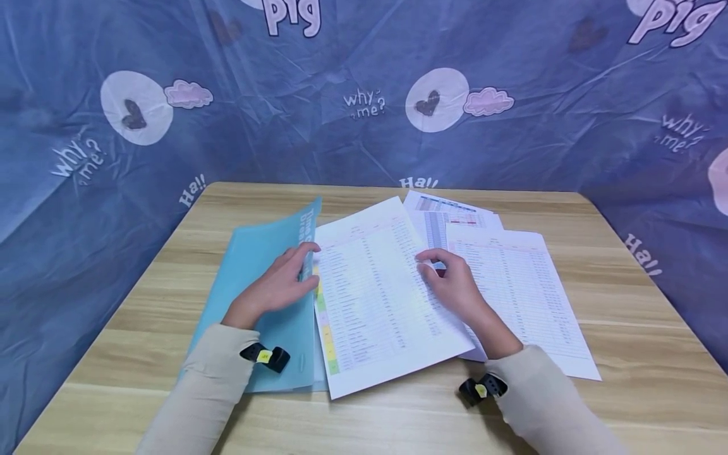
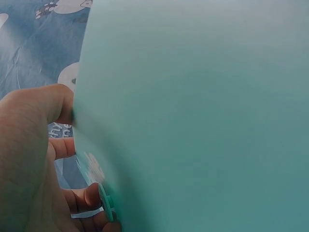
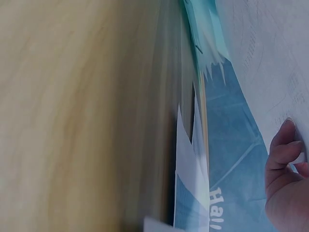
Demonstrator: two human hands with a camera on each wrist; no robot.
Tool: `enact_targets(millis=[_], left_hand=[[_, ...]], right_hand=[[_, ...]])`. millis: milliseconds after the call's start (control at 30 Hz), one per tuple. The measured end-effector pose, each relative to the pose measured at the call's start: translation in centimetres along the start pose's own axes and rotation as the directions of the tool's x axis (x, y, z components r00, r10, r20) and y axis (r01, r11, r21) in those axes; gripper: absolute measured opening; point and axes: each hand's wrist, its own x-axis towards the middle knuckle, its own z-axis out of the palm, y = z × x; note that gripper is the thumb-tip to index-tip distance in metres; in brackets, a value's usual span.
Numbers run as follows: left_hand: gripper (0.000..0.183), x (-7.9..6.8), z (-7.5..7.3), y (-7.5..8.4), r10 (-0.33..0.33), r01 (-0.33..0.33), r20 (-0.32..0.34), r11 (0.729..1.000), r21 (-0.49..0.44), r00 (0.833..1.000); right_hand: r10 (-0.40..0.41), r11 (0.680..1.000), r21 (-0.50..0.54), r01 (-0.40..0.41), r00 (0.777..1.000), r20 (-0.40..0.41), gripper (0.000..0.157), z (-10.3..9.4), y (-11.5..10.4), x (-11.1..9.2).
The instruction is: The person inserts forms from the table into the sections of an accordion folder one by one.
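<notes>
A teal plastic file folder (image 1: 267, 354) stands partly opened on the left of the table. My left hand (image 1: 279, 281) grips the free edge of its cover; in the left wrist view the fingers curl at that edge, close to a small round snap button (image 2: 107, 203). My right hand (image 1: 461, 287) pinches the right edge of a printed sheet (image 1: 370, 297) between thumb and fingers. This sheet slants up beside the folder, its left side at the folder's opening. Colored index tabs (image 1: 326, 335) show along that side. The right wrist view shows the sheet raised off the tabletop.
Right of the raised sheet, another printed list (image 1: 523, 303) lies on the wooden table (image 1: 620, 316). More printed sheets with blue tables (image 1: 435, 227) lie behind, partly covered. A blue patterned cloth (image 1: 318, 126) hangs behind the table.
</notes>
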Motion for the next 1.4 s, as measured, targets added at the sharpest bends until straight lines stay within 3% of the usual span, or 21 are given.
enact_targets(millis=[267,1400], left_hand=[[0.055,0.1,-0.1,0.2,-0.008,0.008,0.002,1.0,0.014,1.0],[0.055,-0.1,-0.3,0.3,-0.034,0.033,0.021,0.999,0.013,0.999]], right_hand=[[0.018,0.999,0.032,-0.019,0.999,0.03,0.022,0.9,-0.3,0.5],[0.018,0.999,0.05,-0.018,1.0,0.003,0.021,3.3,-1.1,1.7]])
